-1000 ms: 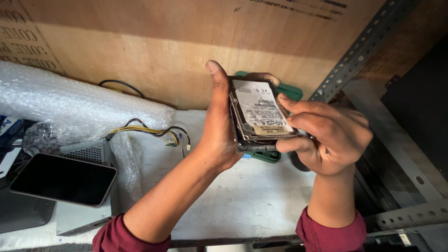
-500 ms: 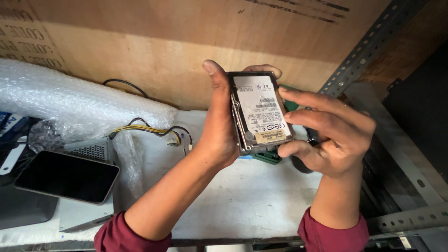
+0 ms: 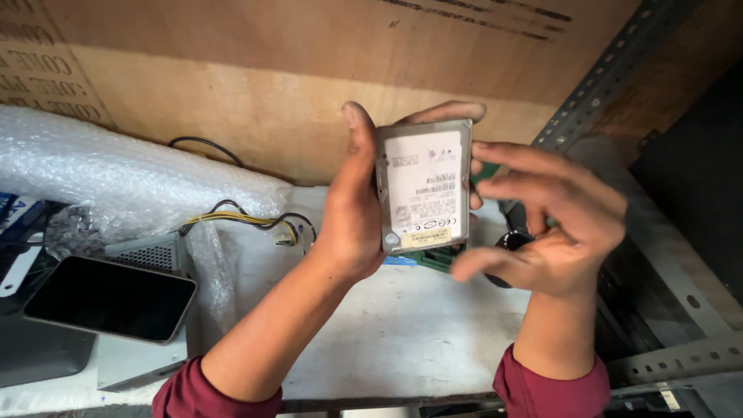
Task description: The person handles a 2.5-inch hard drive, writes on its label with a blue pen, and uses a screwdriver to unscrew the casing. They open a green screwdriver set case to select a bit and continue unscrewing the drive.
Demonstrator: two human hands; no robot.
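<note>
Left hand (image 3: pixel 352 220) is clamped on the hard drive (image 3: pixel 424 186), thumb along its left edge and fingertips over its top, holding it upright with the label side toward the camera, above the white shelf (image 3: pixel 402 340). Right hand (image 3: pixel 553 228) is just beside the drive's right edge with fingers spread apart, gripping nothing. Judged from this position, the drive is lifted and under inspection; it is not set down or fitted anywhere. A green circuit board (image 3: pixel 433 259) lies below the drive. Bubble wrap (image 3: pixel 131 182) and a dark tablet (image 3: pixel 108 298) sit at the left.

Cluttered electronics repair workshop: slotted metal racking (image 3: pixel 619 70), loose wiring (image 3: pixel 248 220), bubble wrap (image 3: pixel 116 178).
</note>
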